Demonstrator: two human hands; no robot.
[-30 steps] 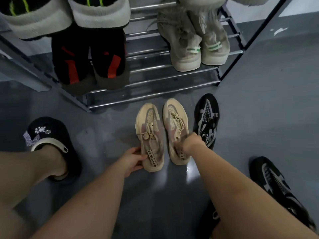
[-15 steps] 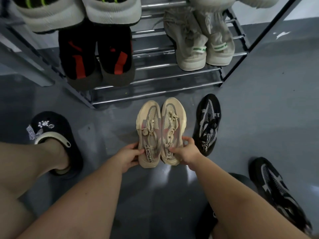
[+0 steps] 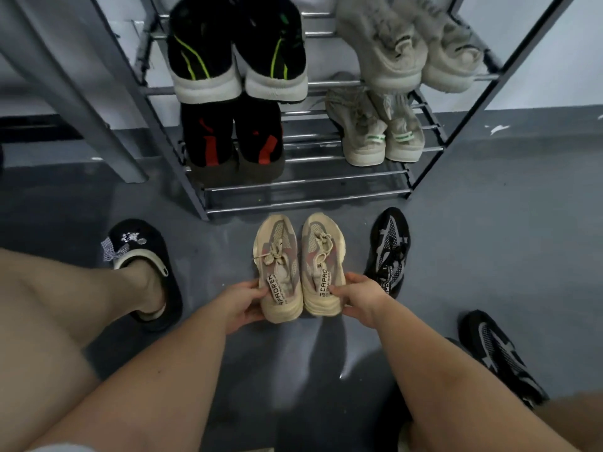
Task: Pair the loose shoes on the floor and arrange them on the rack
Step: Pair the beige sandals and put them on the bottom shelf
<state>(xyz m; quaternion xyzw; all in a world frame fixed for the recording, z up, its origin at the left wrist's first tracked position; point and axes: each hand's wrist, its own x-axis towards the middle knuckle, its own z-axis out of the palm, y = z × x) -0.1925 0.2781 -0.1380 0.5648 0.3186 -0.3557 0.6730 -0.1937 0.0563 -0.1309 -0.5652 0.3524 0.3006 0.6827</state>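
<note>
Two beige sneakers stand side by side on the grey floor in front of the metal shoe rack [image 3: 306, 199], toes toward it. My left hand [image 3: 243, 303] grips the heel of the left beige sneaker [image 3: 277, 265]. My right hand [image 3: 359, 300] grips the heel of the right beige sneaker [image 3: 321, 259]. A black-and-white sneaker [image 3: 388, 249] lies just right of the pair. Its match [image 3: 499, 357] lies apart at the lower right, near my right forearm.
The rack holds black shoes with green stripes [image 3: 235, 50], black shoes with red marks [image 3: 231, 138], and two grey pairs [image 3: 408, 44] [image 3: 375, 132]. Its lowest bars are bare. My left foot in a black clog [image 3: 143, 265] rests at the left.
Both hands have closed on the heels of the beige sneakers and drawn them together into a straight pair. The view has tilted up, showing more of the rack.
</note>
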